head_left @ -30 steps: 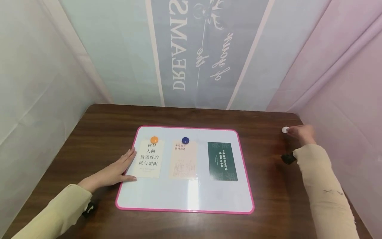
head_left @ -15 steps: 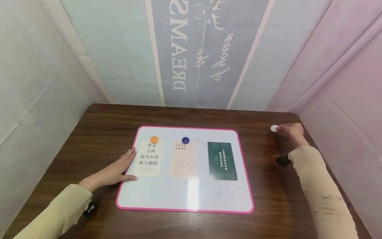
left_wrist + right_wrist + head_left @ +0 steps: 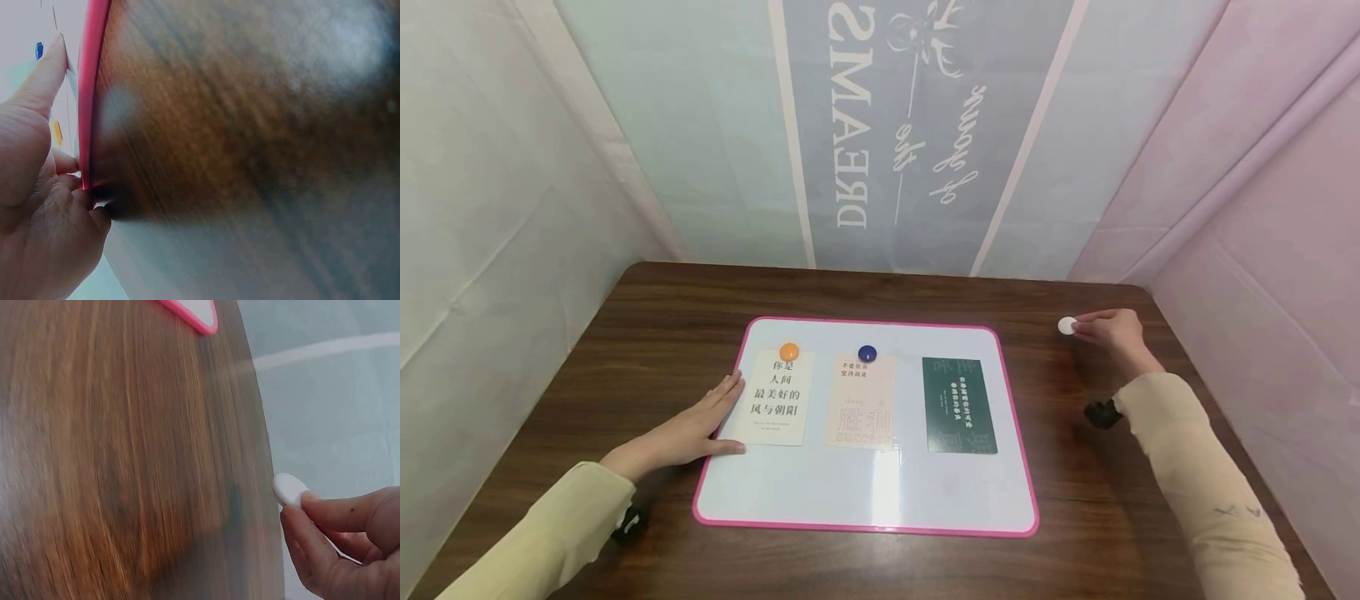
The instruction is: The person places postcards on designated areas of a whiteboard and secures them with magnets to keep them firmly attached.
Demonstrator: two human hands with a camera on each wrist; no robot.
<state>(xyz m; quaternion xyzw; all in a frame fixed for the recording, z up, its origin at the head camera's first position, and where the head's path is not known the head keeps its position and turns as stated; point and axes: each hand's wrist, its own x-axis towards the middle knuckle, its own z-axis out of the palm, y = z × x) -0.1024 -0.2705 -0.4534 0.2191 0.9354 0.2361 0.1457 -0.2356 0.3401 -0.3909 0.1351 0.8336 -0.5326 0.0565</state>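
Observation:
A pink-edged whiteboard (image 3: 790, 492) lies on the table. My left hand (image 3: 688, 429) rests on its left edge with fingers spread; the left wrist view shows the thumb on the board and the other fingers at the pink rim (image 3: 89, 94). Between thumb and fingers, my right hand (image 3: 1116, 333) pinches a round white magnet (image 3: 1067, 326), held above the table right of the board. The right wrist view shows the white magnet (image 3: 290, 489) at the fingertips. Nearest to it on the board lies a dark green card (image 3: 960, 407) with no magnet on it.
An orange magnet (image 3: 789, 352) sits at the top of a cream card (image 3: 777, 400), and a dark blue magnet (image 3: 867, 354) at the top of a pale pink card (image 3: 860, 404). Fabric curtains (image 3: 722, 150) stand behind and beside the brown table (image 3: 880, 287).
My right hand has moved left toward the whiteboard, carrying the white magnet. The left hand, board and cards have stayed in place.

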